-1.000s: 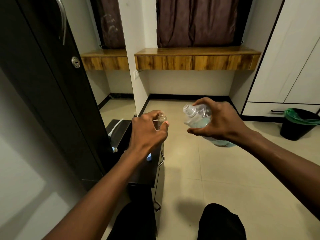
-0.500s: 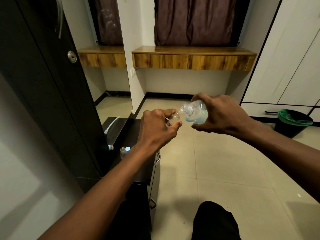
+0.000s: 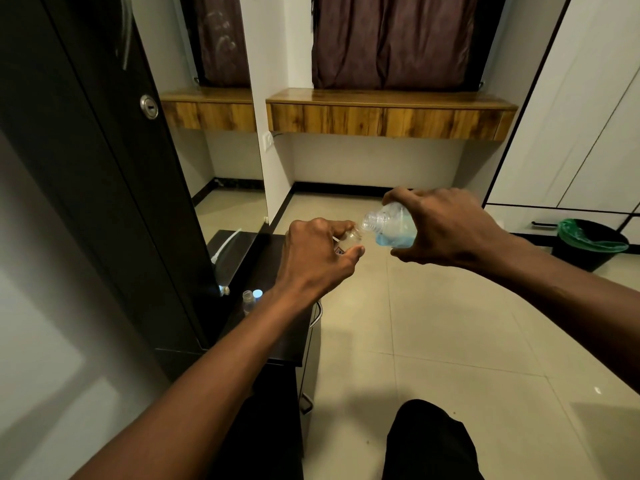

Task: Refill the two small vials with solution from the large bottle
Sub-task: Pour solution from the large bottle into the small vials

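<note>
From the head camera, the right hand point(image 3: 446, 230) is wrapped around a large clear plastic bottle point(image 3: 391, 226) with pale blue solution pooled in its lower side. The bottle is tipped well over, its long axis close to level, the open threaded neck pointing left toward the other hand. The left hand point(image 3: 318, 254) is curled around a small clear glass vial point(image 3: 349, 239), pinched between thumb and fingers, its mouth tilted up and to the right so that it sits just beside the bottle's neck; whether the two rims touch cannot be told. Both are held in the air above the pale tiled floor point(image 3: 433, 341), just past the right edge of a low black desk point(image 3: 277, 341). On that desk, near its left side and well below the hands, a second small clear vial point(image 3: 248, 301) stands upright with a small light-blue cap point(image 3: 257, 294) just beside it. The floor to the right of the desk is open, as far as a black bin with a green liner point(image 3: 588, 242) by the white cupboards.
</note>
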Demonstrator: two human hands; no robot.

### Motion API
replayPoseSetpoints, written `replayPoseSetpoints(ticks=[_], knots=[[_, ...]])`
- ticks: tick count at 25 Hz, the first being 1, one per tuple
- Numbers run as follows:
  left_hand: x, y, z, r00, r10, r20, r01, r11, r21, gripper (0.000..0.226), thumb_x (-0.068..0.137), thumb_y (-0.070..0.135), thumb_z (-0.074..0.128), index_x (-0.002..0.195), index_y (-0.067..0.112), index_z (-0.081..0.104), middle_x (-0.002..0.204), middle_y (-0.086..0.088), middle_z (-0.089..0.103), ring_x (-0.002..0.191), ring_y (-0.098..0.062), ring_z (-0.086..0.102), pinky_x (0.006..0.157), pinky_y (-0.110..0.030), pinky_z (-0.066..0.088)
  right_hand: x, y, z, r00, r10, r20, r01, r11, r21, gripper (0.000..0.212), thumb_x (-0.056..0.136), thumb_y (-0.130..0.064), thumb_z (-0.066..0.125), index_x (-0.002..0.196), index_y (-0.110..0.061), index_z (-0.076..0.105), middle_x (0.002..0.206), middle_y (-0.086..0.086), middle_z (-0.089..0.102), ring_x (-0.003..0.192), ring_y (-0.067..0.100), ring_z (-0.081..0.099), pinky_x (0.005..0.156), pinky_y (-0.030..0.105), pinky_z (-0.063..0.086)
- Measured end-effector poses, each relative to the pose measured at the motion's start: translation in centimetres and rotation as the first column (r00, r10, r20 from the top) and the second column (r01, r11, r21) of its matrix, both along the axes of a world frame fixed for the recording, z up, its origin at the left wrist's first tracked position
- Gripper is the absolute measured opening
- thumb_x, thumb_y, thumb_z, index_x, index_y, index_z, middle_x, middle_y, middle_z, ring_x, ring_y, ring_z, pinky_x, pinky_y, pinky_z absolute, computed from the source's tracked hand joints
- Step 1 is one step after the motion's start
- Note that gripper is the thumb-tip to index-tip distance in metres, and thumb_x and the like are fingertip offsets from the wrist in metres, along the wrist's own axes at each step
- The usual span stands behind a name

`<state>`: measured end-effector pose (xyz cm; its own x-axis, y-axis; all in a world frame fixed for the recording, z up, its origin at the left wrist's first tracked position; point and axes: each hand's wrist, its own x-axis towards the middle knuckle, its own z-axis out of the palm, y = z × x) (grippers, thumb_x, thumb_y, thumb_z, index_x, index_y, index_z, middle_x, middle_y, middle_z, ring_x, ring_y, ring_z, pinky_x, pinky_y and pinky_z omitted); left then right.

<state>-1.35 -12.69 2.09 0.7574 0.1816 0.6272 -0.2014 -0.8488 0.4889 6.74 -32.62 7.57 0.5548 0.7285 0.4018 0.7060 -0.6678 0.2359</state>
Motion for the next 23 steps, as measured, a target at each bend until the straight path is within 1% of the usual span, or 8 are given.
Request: replayPoseSetpoints(ticks=[10, 16, 23], knots=[[0.2, 0.3, -0.6, 1.0, 0.006, -0.031, -0.005, 1.0, 0.014, 0.046, 0.079, 0.041, 0.082, 0.119, 0.02, 0.076, 0.101, 0.001, 0.08, 0.07, -0.004, 0.066, 0.079, -0.027, 0.061, -0.3, 0.5, 0.4, 0.999, -0.007, 0.039, 0.01, 0.996, -0.088, 0.082, 0.068, -0.05, 0.084, 0.136, -0.024, 0.045, 0.114, 0.007, 0.072, 0.088, 0.032, 0.069, 0.068, 0.043, 0.059], [0.2, 0.5, -0.9, 0.999, 0.026, -0.042, -0.026, 1.0, 0.016, 0.048, 0.077, 0.042, 0.082, 0.118, 0.02, 0.076, 0.099, 0.0, 0.08, 0.075, -0.01, 0.071, 0.078, -0.031, 0.062, -0.4, 0.7, 0.5, 0.998, -0.024, 0.057, 0.031, 0.992, -0.124, 0.083, 0.07, -0.051, 0.083, 0.138, -0.024, 0.044, 0.114, 0.006, 0.072, 0.083, 0.03, 0.067, 0.064, 0.035, 0.054], [0.2, 0.5, -1.1, 0.997, 0.043, -0.059, -0.041, 0.999, 0.02, 0.047, 0.076, 0.042, 0.082, 0.118, 0.021, 0.076, 0.096, 0.0, 0.08, 0.075, -0.01, 0.072, 0.078, -0.032, 0.062, -0.6, 1.0, 0.4, 0.999, -0.035, 0.034, 0.039, 0.989, -0.144, 0.084, 0.071, -0.051, 0.083, 0.139, -0.025, 0.042, 0.117, 0.005, 0.071, 0.088, 0.03, 0.067, 0.064, 0.033, 0.05]])
